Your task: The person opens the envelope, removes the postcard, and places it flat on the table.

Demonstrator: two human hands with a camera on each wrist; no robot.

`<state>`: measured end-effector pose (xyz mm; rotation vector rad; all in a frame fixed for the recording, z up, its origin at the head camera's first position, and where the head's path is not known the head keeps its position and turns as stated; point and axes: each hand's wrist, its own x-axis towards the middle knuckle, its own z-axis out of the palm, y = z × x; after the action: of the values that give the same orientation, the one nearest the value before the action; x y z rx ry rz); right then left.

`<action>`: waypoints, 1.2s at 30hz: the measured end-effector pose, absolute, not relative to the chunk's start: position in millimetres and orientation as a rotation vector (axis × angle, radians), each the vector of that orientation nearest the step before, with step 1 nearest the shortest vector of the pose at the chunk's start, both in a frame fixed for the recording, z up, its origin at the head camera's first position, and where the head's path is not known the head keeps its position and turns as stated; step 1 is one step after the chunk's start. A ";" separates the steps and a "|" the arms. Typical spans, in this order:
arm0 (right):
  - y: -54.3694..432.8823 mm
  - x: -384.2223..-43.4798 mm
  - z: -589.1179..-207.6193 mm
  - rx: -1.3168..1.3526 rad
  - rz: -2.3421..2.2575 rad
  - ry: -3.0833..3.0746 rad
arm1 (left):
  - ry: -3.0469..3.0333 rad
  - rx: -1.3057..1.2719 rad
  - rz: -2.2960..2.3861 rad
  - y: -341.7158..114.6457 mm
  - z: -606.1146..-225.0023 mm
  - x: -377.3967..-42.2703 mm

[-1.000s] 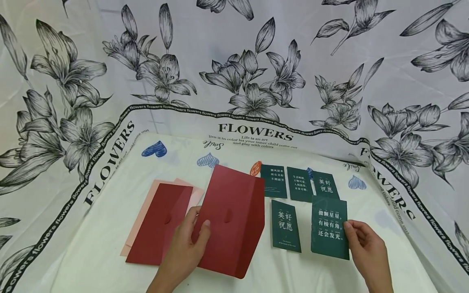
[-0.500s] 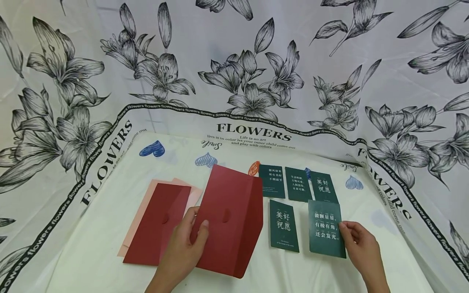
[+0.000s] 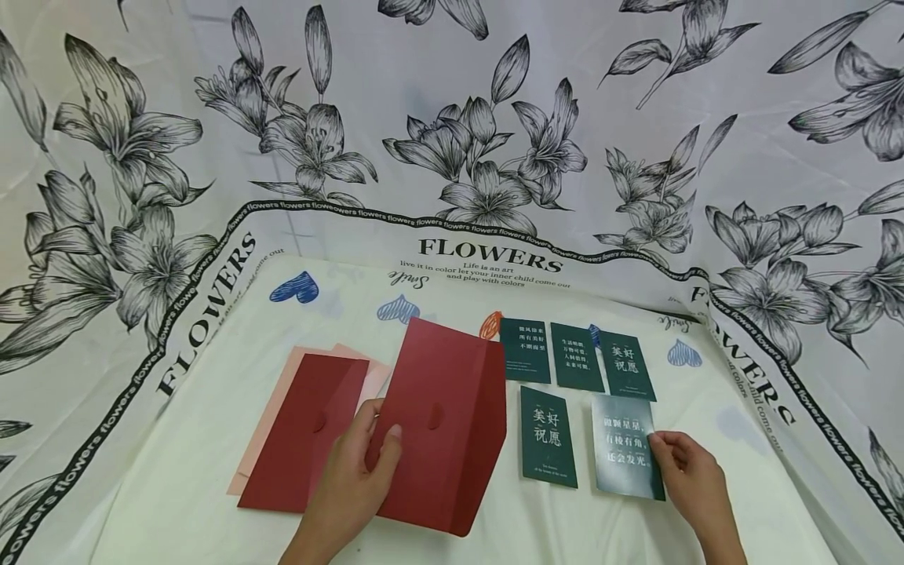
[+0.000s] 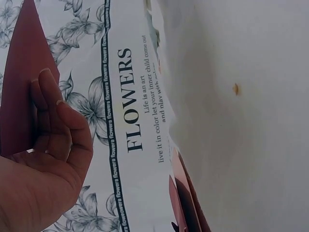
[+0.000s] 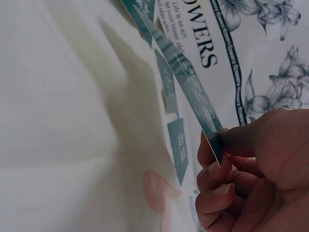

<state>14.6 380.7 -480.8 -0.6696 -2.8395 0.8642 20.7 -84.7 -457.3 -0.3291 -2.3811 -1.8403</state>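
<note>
Since the earlier frame the green card (image 3: 625, 447), pinched at its edge by the right hand (image 3: 688, 475), has been tilted off the bench (image 3: 176, 502) beside the envelope (image 3: 441, 424) gripped by the left hand (image 3: 356, 479); a slip from so slight a pinch is judged possible.

Count: 5 green cards, 2 red envelopes, 2 pink sheets, 2 hands.

Green cards w/ white print: 3 in a row at 1 o'clock (image 3: 525, 350) (image 3: 577, 356) (image 3: 627, 365), 1 below them at 4 o'clock (image 3: 548, 436), 1 pinched in the right hand (image 3: 687, 475), card (image 3: 625, 447). Red envelopes: 1 big (image 3: 441, 424) held by the left hand (image 3: 351, 486), 1 flat at 8 o'clock (image 3: 304, 431). Pink sheets (image 3: 277, 408) under it, approx. 2, overlapped. Printed hearts on the sheet: 3 blue seen whole (image 3: 295, 287), more partly hidden.
</note>
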 end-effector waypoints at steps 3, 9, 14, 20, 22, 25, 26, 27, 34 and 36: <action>382.3 14.8 -484.0 -0.656 0.845 -2.847 | -2.380 -0.328 -1.849 -84.7 -457.0 20.8; 384.6 13.9 -487.7 -0.655 0.842 -2.853 | -2.394 -0.309 -1.843 -84.7 -456.3 20.6; 386.7 13.1 -488.7 -0.639 0.849 -2.883 | -2.400 -0.311 -1.850 -85.4 -456.9 20.6; 388.1 12.0 -492.4 -0.611 0.837 -2.939 | -2.392 -0.329 -1.853 -84.7 -456.7 20.4; 387.8 10.8 -494.0 -0.639 0.836 -2.954 | -2.388 -0.331 -1.853 -84.5 -456.5 20.3; 387.7 9.7 -495.6 -0.664 0.841 -2.963 | -2.386 -0.332 -1.861 -84.6 -456.4 20.4; 387.7 9.4 -495.9 -0.668 0.844 -2.966 | -2.386 -0.331 -1.864 -84.6 -456.3 20.4; 387.7 9.2 -496.0 -0.670 0.849 -2.967 | -2.387 -0.329 -1.865 -84.7 -456.3 20.4; 389.5 7.9 -501.0 -0.683 0.798 -2.982 | -2.395 -0.333 -1.881 -84.5 -455.5 20.3; 390.0 7.9 -503.4 -0.687 0.770 -2.985 | -2.398 -0.336 -1.883 -84.4 -455.4 20.2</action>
<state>7.9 390.0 -503.4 -0.6870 -2.9847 0.7701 20.2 -84.4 -455.4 -0.3357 -2.3978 -1.8829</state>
